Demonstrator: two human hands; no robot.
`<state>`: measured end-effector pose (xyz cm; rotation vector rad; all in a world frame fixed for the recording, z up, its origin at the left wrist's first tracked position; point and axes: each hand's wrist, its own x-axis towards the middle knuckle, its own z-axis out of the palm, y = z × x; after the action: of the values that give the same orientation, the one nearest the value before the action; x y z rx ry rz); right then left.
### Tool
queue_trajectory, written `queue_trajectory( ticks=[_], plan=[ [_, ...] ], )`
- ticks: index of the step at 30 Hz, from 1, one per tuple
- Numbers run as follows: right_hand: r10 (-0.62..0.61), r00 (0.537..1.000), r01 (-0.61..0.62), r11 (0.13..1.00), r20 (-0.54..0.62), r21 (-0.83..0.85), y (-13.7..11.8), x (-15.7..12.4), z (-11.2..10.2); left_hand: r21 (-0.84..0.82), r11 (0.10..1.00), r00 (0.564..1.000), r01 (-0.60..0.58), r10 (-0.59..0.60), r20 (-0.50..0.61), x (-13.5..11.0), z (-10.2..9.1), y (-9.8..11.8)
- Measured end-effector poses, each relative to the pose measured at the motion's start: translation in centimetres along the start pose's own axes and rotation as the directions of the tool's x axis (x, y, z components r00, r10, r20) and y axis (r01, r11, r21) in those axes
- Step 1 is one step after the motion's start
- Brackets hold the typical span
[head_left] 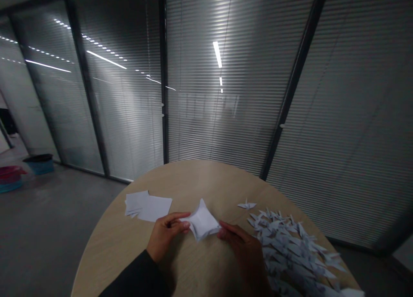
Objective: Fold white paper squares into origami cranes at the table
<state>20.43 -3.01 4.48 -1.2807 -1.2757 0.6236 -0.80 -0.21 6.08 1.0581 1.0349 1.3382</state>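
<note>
A partly folded white paper [202,221] is held just above the round wooden table [193,179], between both hands. My left hand [166,237] pinches its left edge with thumb and fingers. My right hand [247,256] grips its right corner, fingers closed. The left arm wears a dark sleeve.
A small stack of flat white paper squares [146,206] lies left of the hands. A large heap of folded white paper cranes [290,249] covers the table's right side, with one crane [247,205] apart from it. Glass walls with blinds stand behind; coloured tubs [40,163] sit on the floor far left.
</note>
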Motion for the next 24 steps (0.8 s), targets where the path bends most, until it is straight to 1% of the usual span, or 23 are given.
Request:
queue_trajectory(
  ticks=[2,4,6,7,11,14,19,22,24],
  plan=[
    [0.023,0.998,-0.026,0.999,0.063,0.041,0.0,0.0,-0.1,0.005,1.000,1.000,-0.009,0.009,-0.003,0.0,0.0,0.0],
    [0.008,0.998,-0.011,0.999,0.056,0.051,0.0,0.0,-0.1,0.018,1.000,1.000,-0.017,0.017,-0.006,-0.1,0.0,0.0],
    [-0.035,0.999,0.033,0.998,0.036,0.051,0.1,-0.1,-0.1,0.033,0.999,1.000,-0.021,0.022,-0.010,-0.1,0.1,0.0],
    [-0.062,0.997,0.060,0.997,0.045,0.046,0.2,-0.1,-0.1,0.037,0.999,1.000,-0.021,0.022,-0.011,-0.2,0.1,0.0],
    [-0.163,0.978,0.164,0.986,0.129,0.008,0.1,-0.1,-0.1,0.033,0.999,1.000,-0.020,0.020,-0.007,-0.3,0.2,0.1],
    [-0.180,0.972,0.184,0.983,0.150,-0.010,-0.1,-0.2,-0.3,0.034,0.999,1.000,-0.025,0.025,-0.003,-0.2,0.2,0.0],
    [-0.162,0.975,0.164,0.986,0.152,0.000,-0.3,-0.2,-0.4,0.043,0.998,0.999,-0.043,0.043,0.015,-0.1,0.2,-0.4],
    [-0.081,0.986,0.079,0.997,0.148,0.021,-0.2,-0.1,-0.4,0.086,0.994,0.997,-0.074,0.072,0.026,0.0,0.1,-0.8],
    [-0.022,0.993,0.020,1.000,0.116,0.021,0.0,-0.1,-0.3,0.124,0.987,0.995,-0.098,0.094,0.043,0.0,0.0,-1.1]
  ],
)
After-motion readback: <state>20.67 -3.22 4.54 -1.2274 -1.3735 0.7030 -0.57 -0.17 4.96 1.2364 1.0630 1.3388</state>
